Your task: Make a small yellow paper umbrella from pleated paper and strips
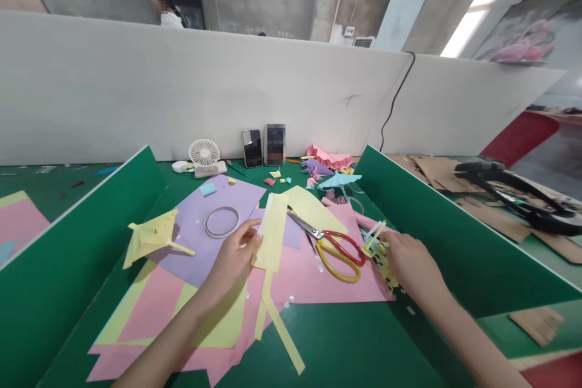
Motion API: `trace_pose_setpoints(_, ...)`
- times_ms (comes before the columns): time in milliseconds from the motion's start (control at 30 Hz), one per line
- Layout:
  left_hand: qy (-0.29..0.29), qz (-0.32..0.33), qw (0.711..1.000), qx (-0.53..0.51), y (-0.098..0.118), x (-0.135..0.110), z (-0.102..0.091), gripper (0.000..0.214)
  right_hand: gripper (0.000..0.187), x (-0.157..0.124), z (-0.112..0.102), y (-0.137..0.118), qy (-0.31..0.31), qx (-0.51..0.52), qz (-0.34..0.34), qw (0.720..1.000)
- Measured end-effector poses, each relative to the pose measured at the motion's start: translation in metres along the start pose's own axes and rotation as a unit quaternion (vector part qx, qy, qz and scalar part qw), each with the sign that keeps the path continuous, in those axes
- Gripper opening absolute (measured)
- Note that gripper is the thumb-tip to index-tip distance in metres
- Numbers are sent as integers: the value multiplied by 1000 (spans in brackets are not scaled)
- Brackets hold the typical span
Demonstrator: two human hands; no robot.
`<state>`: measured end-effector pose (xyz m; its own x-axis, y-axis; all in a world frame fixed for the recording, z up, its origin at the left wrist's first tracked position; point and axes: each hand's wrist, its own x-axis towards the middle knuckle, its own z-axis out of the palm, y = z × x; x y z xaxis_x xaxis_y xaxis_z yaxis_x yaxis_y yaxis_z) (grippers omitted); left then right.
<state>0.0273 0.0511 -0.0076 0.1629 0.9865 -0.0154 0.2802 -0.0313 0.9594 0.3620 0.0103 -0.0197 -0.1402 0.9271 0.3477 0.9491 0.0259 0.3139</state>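
My left hand (234, 257) pinches a strip of yellow paper (271, 233) by its left edge, lifting it a little off the sheets of pink, yellow and purple paper (300, 279) spread on the green table. My right hand (409, 260) rests at the right edge of the pink sheet, fingers closed around a small yellow and white paper piece (375, 241). Red and yellow handled scissors (334, 245) lie between the two hands. A tape ring (221, 222) sits on the purple sheet, just beyond my left hand.
A folded yellow paper umbrella (152, 236) lies at left. A blue paper umbrella (339, 180), pink scraps, a small white fan (204, 156) and two phones (264, 147) stand at the back. Green dividers (436, 224) flank the workspace. A person stands behind the white partition.
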Motion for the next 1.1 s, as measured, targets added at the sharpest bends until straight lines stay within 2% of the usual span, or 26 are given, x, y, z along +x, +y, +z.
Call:
trace_pose_setpoints(67, -1, 4, 1000, 10, -1, 0, 0, 31, 21, 2, -6, -2, 43, 1, 6, 999)
trace_pose_setpoints(167, -3, 17, 999, 33, 0, -1, -1, 29, 21, 8, -18, -14, 149, 22, 18, 988)
trace_pose_setpoints(233, -8, 31, 998, 53, 4, -3, 1, 28, 21, 13, -29, -28, 199, 61, 10, 978)
trace_pose_setpoints(300, -20, 49, 996, 73, 8, -6, 3, 27, 21, 18, -40, -49, 236, 122, -28, 964)
trace_pose_setpoints(400, -44, 80, 991, 100, 16, -10, 9, 26, 26, 27, -56, -87, 222, 211, -130, 943)
trace_pose_setpoints(500, -78, 128, 977, 150, 24, -12, 15, 27, 32, 38, -68, -119, 113, 300, -173, 932)
trace_pose_setpoints(600, -106, 150, 965, 189, 29, -8, 19, 25, 31, 49, -71, -134, 12, 372, -131, 919)
trace_pose_setpoints(667, -113, 138, 965, 191, 30, 1, 21, 21, 27, 56, -69, -136, -11, 391, -86, 916)
trace_pose_setpoints(733, -113, 120, 968, 192, 31, 17, 21, 18, 24, 60, -65, -135, -7, 396, -48, 917)
trace_pose_setpoints(800, -82, 101, 973, 193, 33, 42, 16, 18, 25, 61, -60, -132, -4, 399, -14, 917)
trace_pose_setpoints(900, 49, 77, 975, 203, 36, 98, 2, 30, 28, 59, -53, -127, -6, 409, 29, 912)
trace_pose_setpoints(967, 136, 64, 967, 206, 34, 142, -8, 32, 29, 57, -49, -123, -1, 444, 52, 895)
trace_pose_setpoints(1033, 196, 49, 957, 209, 29, 183, -17, 33, 28, 55, -48, -119, 11, 485, 67, 872)
trace_pose_setpoints(1100, 231, 30, 949, 214, 19, 218, -23, 33, 26, 54, -48, -117, 29, 503, 71, 861)
